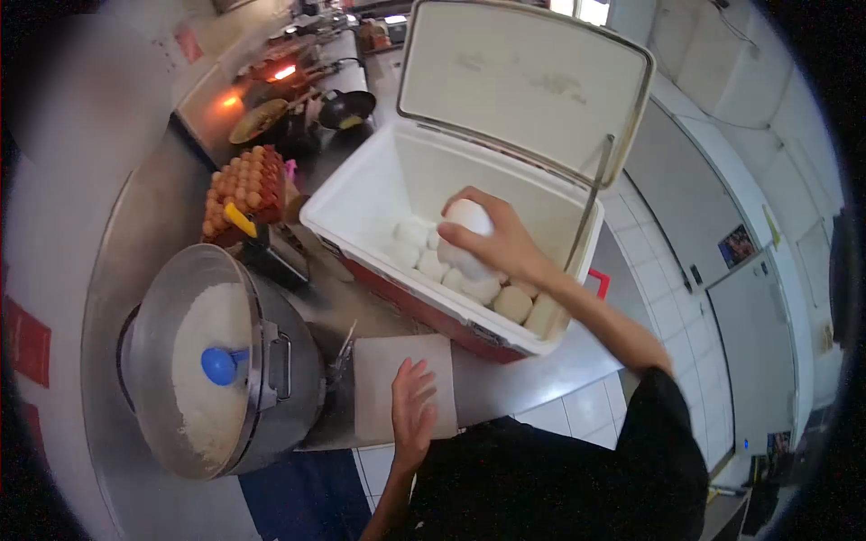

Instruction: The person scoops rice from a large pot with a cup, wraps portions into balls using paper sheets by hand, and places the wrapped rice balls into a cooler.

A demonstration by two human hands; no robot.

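My right hand [492,236] is closed round a white dough ball [469,216], held just above the inside of a cooler box [361,221]. Below it, several round white and cream dough balls [512,305] lie in the bottom of the box; some are hidden by my hand and arm. The box's lid [523,86] stands open at the back. Over a white cutting board [379,397] my left hand [415,410] is held with its fingers stretched out and nothing in it.
Left of the board stands a large metal pot [302,388] topped by a pan of white flour [203,343] with a blue scoop [218,365]. Behind are stacked eggs [244,185], a yellow-handled tool [239,220] and a black wok [345,108]. Flames glow at the stove.
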